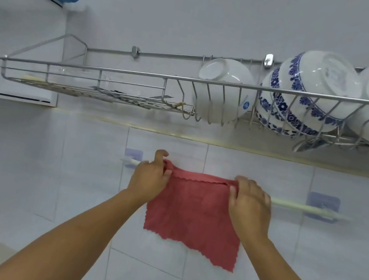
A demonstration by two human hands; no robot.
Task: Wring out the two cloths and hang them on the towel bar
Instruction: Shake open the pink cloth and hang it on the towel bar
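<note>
Red cloth [194, 211] drapes over the towel bar [294, 205]; left hand [148, 180] at nine o'clock, right hand [250, 203] at three, each pinching a top corner.

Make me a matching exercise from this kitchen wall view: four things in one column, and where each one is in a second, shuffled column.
Things
1. red cloth
2. left hand
3. right hand
4. blue-patterned bowl

Places
A. pinching the cloth's top right corner
B. upside down in the wire dish rack
C. draped over the towel bar
D. pinching the cloth's top left corner

Pairs: 1-C, 2-D, 3-A, 4-B
</note>
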